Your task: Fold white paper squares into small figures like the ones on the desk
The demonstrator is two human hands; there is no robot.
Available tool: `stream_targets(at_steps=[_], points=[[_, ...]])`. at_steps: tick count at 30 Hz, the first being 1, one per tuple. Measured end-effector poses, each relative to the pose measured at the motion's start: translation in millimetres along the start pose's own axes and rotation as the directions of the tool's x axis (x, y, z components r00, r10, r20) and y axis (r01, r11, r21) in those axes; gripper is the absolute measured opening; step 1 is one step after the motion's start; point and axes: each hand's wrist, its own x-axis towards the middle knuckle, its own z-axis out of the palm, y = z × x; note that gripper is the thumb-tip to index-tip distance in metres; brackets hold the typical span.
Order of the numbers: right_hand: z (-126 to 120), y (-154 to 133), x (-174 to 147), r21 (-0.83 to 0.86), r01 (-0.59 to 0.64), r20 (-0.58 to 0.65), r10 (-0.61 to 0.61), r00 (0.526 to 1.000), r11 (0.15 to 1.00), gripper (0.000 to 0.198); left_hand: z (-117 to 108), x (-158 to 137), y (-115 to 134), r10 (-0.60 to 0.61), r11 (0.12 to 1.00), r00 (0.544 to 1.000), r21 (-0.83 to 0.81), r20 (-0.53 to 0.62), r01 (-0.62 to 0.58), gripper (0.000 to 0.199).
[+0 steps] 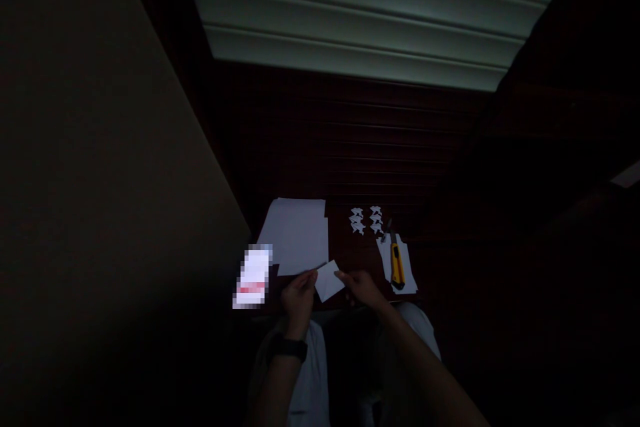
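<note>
A small white square of paper [329, 282] is held up between my two hands near the table's front edge, with a faint line running across it. My left hand [299, 293], with a dark watch on the wrist, pinches its left corner. At the right corner my right hand [362, 287] grips it, the thumb lying on top. Just behind the left hand lies a stack of larger white sheets [295, 233]. Several small folded paper figures [357, 220] stand in two columns farther back on the dark table.
A yellow utility knife [397, 265] rests on a pile of smaller paper pieces [407, 267] at the right. A bright pixelated panel [254, 273] is at the left edge. Behind are pale slatted blinds [360, 13]; a wall [100, 147] stands left. The scene is dim.
</note>
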Motion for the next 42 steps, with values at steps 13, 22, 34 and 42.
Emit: stream_targets(at_steps=[13,22,34,42], points=[[2,5,7,0.111,0.077,-0.155,-0.059,0.986,0.991,0.041,9,-9,11,-0.089,0.993,0.969,-0.055,0.230,0.104,0.039],[-8,0,4,0.189,-0.028,0.014,0.026,1.000,0.982,0.038,5,-15,26,-0.057,0.997,0.900,0.068,0.432,0.031,0.037],[-21,-14,3,0.103,-0.147,0.327,0.106,0.939,0.984,0.020,13,-15,16,0.007,0.975,0.793,0.173,0.609,-0.140,0.030],[-25,-16,1,0.160,-0.181,0.350,0.115,0.930,0.971,0.016,14,-13,15,0.001,0.975,0.814,0.179,0.581,-0.128,0.031]])
